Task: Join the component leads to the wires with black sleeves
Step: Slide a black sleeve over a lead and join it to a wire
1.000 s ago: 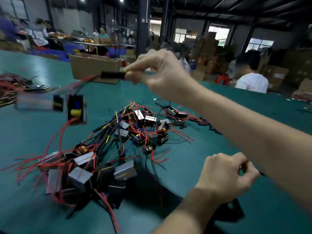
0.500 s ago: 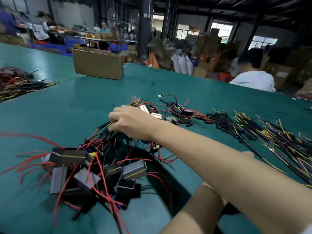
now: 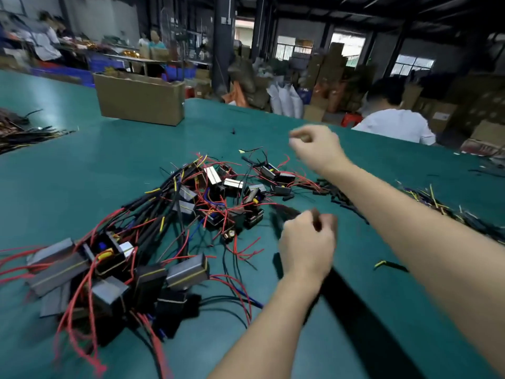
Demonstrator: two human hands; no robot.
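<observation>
Near left on the green counter [image 3: 68, 173]: heap of grey-sided components [image 3: 188, 270] with red leads [image 3: 73, 318] splaying toward the near edge, roughly eight or nine blocks, blur blocks an exact count

Left hand [image 3: 307, 247] near centre, raised over the counter, fingers curled, pinching something small and dark between thumb and forefinger; too blurred to name, likely a sleeve or wire end

Short yellow-tipped black wire [image 3: 390, 265] lies alone just right of that hand

Middle: second cluster of smaller components [image 3: 232, 184] tangled with black sleeved wires [image 3: 153, 203], red and blue leads, maybe ten units, cannot count for sure

Right hand [image 3: 317, 149] further out, above the far edge of that cluster, fingers loosely curled, motion-smeared; cannot tell whether it grasps anything

Right side: loose black sleeves [image 3: 338, 196] in a line by the right forearm, then a bundle of yellow-tipped wires [image 3: 431, 201] further right, too many to count

Far: one open cardboard box [image 3: 139, 98] on the counter, another wire pile [image 3: 19, 135] at far left edge, one seated person in white shirt [image 3: 396, 127] beyond the counter, others blurred at benches behind

Risks, judged: leads are knotted through both heaps, so lifting one component could drag neighbours along or off the near edge; the small pinched piece could slip while both hands are in the air; picking a wire from the tangle rather than the right-hand bundle could snag; sleeves near the forearm could get swept away by the arm
</observation>
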